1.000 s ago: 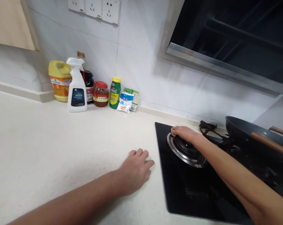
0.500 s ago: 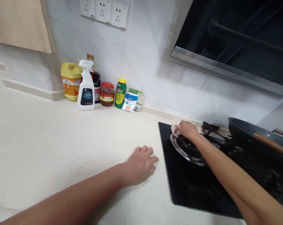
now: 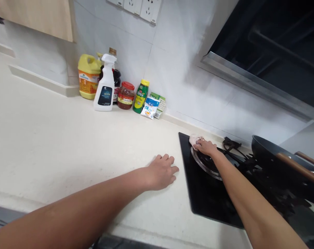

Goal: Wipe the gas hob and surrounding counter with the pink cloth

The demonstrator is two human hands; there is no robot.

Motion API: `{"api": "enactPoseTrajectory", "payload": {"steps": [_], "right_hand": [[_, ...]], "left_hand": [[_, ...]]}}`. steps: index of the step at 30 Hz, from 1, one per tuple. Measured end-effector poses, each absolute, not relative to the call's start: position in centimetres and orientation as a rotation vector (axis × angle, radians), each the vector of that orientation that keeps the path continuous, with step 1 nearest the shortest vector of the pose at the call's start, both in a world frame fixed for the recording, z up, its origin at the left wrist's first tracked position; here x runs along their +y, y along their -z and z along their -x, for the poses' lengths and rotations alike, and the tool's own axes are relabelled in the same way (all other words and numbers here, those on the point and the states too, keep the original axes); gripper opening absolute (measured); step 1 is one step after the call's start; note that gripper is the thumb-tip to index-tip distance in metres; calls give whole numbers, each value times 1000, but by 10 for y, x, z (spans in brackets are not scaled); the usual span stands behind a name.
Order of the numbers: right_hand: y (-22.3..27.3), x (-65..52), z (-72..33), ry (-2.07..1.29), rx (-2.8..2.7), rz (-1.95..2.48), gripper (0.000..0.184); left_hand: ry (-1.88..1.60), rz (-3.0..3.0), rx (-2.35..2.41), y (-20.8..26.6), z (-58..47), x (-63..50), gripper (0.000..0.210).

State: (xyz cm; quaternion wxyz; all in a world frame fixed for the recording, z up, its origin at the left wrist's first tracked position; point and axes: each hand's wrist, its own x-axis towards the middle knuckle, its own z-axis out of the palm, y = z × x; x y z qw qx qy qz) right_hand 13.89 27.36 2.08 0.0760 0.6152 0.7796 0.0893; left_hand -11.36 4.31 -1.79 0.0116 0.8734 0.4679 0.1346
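My right hand [image 3: 206,147] presses a crumpled pale cloth [image 3: 195,139] against the back left part of the black glass stove [image 3: 207,200]. The cloth lies at the rim of the round metal burner ring [image 3: 198,162], and my right forearm hides part of that burner. On the pale countertop [image 3: 76,148], just left of the stove's edge, rests my left hand [image 3: 162,172]. Its fingers are spread and hold nothing.
A dark wok [image 3: 266,155] with wooden handles sits on the stove's right side by a black pan support [image 3: 232,143]. Along the wall stand a white spray bottle [image 3: 105,88], a yellow jug [image 3: 88,77], a red-lidded jar [image 3: 126,95], a green bottle [image 3: 141,97] and a salt packet [image 3: 150,108].
My right hand has shifted the cloth slightly toward the stove's back left corner, and more of the cloth shows. The camera view has tilted. My left hand stays on the countertop.
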Motion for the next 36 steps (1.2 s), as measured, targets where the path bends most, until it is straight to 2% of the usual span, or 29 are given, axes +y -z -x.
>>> {"api": "enactPoseTrajectory", "payload": {"steps": [6,16,20,29,36], "right_hand": [[-12,252,-125,-394,2399,-1845,41],[-5,204,-129,-451,2524,-1809,58],[1,183,-138,-519,2559,-1846,51],[13,153,-173,-373,2648,-1950,34],[23,135,-182,-430,2757,-2002,22]], "left_hand": [[-390,-2726,1479,18,114,45,36],[-354,-2665,1438,10,119,44,37],[-406,-2638,1413,10,122,45,35],[-490,-2460,1348,7,133,48,34],[-658,-2397,1337,6,135,52,38]]}}
